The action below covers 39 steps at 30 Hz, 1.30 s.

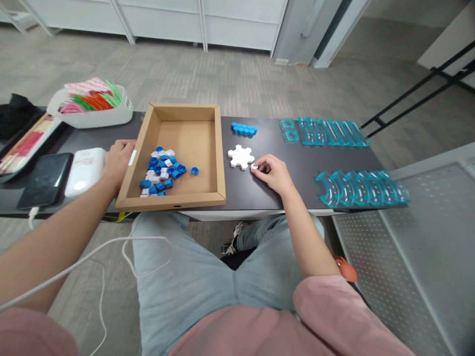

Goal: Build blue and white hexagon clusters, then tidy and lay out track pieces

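My right hand pinches a small white hexagonal piece between thumb and fingers. It is at the lower right of a flat cluster of white hexagonal pieces on the dark table; whether the two touch I cannot tell. Behind that cluster lies a block of joined blue hexagonal pieces. My left hand is against the outer left wall of an open cardboard box, its fingers partly hidden. Inside the box, loose blue and white hexagonal pieces are heaped at the left, with one blue piece apart.
Rows of clear teal plastic parts stand on the right of the table, with more teal parts behind. At the left are a white device, a black tablet-like slab and a white basket of colourful strips. A white cable crosses my left arm.
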Each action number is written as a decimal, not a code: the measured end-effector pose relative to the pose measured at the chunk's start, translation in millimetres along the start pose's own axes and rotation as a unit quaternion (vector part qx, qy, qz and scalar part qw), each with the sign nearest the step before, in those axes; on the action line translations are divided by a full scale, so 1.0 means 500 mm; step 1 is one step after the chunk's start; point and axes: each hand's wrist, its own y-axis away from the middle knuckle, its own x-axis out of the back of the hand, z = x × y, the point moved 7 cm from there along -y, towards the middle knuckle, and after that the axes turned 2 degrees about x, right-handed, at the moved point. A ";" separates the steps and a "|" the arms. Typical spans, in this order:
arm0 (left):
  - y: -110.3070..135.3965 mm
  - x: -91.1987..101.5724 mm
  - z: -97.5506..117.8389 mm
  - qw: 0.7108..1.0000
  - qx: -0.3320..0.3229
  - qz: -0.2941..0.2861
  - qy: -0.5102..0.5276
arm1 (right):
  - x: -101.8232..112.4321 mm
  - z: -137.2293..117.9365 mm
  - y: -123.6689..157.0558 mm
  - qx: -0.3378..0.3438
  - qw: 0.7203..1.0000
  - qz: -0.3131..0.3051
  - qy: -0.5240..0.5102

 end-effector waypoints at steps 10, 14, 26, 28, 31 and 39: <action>-0.005 -0.003 -0.012 1.000 -0.006 -0.004 0.016 | 0.000 -0.005 -0.002 -0.001 1.000 -0.004 -0.013; 0.002 0.004 -0.005 1.000 -0.001 0.002 0.016 | -0.002 -0.005 -0.005 -0.011 1.000 -0.011 -0.010; 0.003 0.006 -0.001 1.000 0.000 -0.020 0.017 | -0.003 -0.003 -0.008 -0.003 1.000 -0.009 -0.005; 0.004 0.006 -0.001 1.000 0.003 -0.020 0.020 | -0.003 -0.003 -0.008 -0.006 1.000 -0.010 0.001; 0.009 0.007 0.003 1.000 0.005 -0.011 0.023 | -0.003 -0.002 -0.008 -0.007 1.000 -0.009 0.004; 0.008 0.004 0.001 1.000 0.005 0.006 0.026 | -0.008 -0.001 -0.009 -0.008 1.000 -0.009 0.005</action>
